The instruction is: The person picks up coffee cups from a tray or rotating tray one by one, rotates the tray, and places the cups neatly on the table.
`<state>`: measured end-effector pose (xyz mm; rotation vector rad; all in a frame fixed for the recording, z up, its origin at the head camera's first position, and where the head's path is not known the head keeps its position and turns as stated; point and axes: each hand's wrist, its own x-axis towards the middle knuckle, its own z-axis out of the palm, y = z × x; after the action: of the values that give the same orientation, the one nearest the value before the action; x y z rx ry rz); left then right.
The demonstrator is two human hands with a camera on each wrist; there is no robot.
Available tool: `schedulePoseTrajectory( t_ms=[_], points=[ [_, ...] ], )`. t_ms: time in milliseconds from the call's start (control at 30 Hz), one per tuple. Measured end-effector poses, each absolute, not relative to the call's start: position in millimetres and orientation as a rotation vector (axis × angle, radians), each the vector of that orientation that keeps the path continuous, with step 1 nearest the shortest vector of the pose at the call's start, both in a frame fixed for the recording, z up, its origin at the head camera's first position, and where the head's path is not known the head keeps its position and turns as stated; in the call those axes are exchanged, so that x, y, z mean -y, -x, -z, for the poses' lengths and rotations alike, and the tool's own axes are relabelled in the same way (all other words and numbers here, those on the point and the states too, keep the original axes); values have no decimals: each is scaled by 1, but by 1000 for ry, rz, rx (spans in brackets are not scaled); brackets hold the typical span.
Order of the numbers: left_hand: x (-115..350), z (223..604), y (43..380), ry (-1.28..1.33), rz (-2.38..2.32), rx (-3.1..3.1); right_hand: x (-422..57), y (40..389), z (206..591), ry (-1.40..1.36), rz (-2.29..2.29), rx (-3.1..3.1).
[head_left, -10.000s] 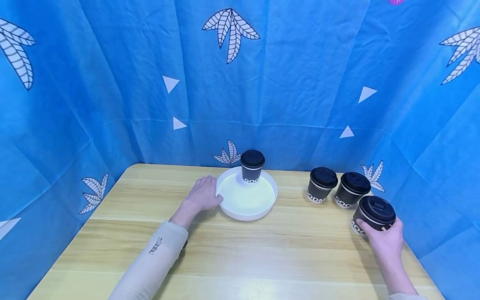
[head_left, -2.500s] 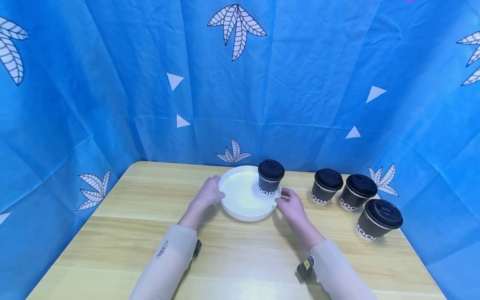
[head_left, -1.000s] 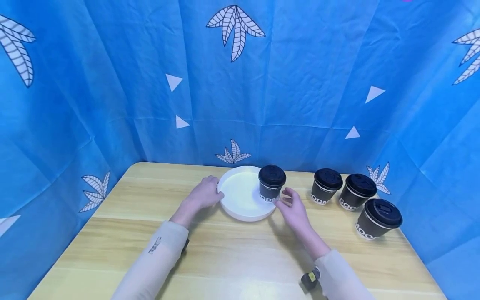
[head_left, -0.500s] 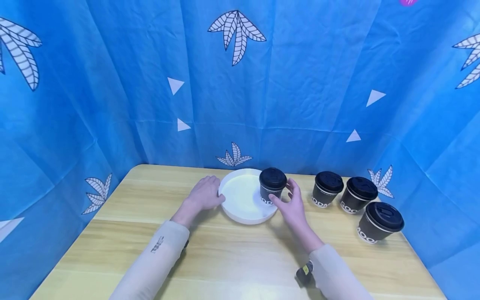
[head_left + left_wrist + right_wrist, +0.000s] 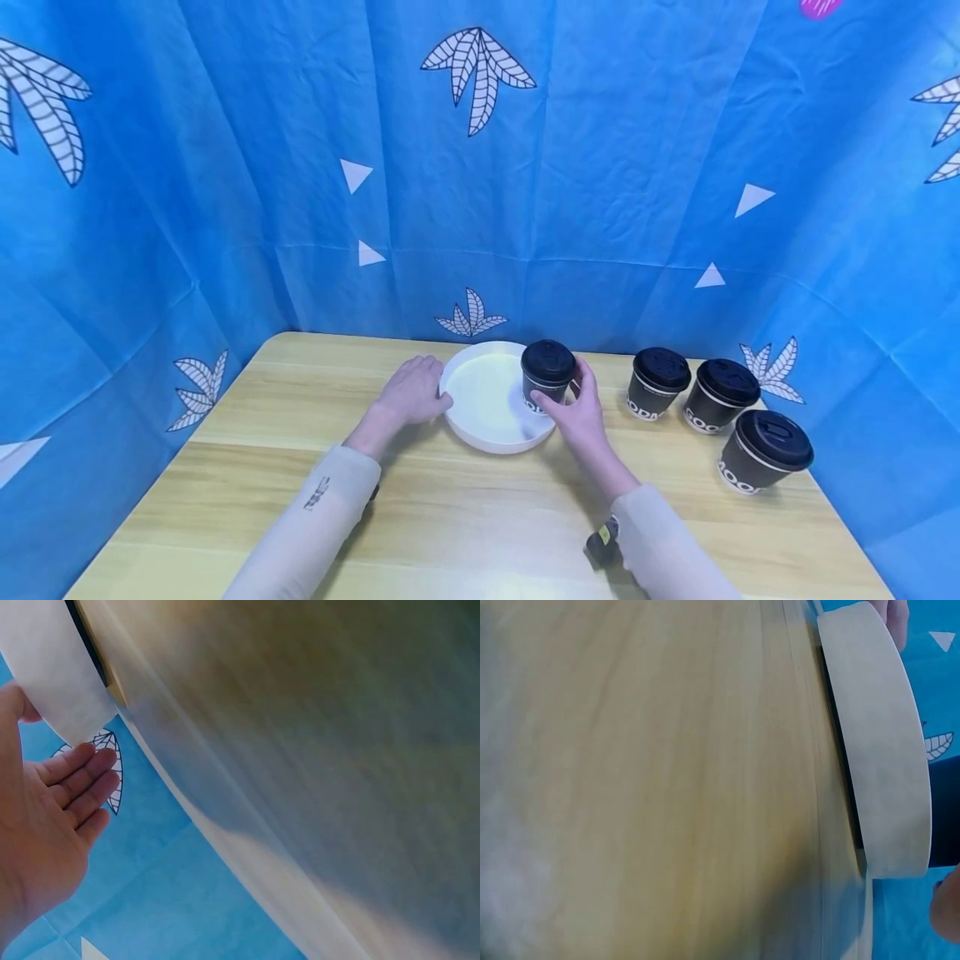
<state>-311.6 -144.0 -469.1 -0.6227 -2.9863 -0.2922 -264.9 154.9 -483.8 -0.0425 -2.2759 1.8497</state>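
Observation:
A round white tray (image 5: 480,404) lies on the wooden table, with one lidded black paper coffee cup (image 5: 547,363) upright at its right side. My right hand (image 5: 585,417) grips this cup, thumb at the front and fingers around its right side. At the tray's left rim, my left hand (image 5: 408,392) holds on with the thumb over the edge. The left wrist view shows the fingers (image 5: 82,784) of that hand against the tray wall (image 5: 60,667). In the right wrist view the tray wall (image 5: 877,742) hides part of the dark cup (image 5: 946,814).
Three more lidded black coffee cups stand in a slanting row at the table's right: a rear one (image 5: 657,383), a middle one (image 5: 720,395) and a larger front one (image 5: 765,450). A blue patterned curtain (image 5: 615,167) hangs behind and beside the table (image 5: 465,525).
Ten seconds ago my right hand was at the large front cup. Later it was at the tray's right rim; now it grips the tray's cup, which stands further right and forward. The left hand stayed.

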Motion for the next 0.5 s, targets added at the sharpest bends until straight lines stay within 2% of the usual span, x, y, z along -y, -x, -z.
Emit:
schedulePoseTrajectory(
  t_ms=[500],
  points=[
    [144,467,308,614,289,2996,-147,273,487,77,-1821,2296]
  ],
)
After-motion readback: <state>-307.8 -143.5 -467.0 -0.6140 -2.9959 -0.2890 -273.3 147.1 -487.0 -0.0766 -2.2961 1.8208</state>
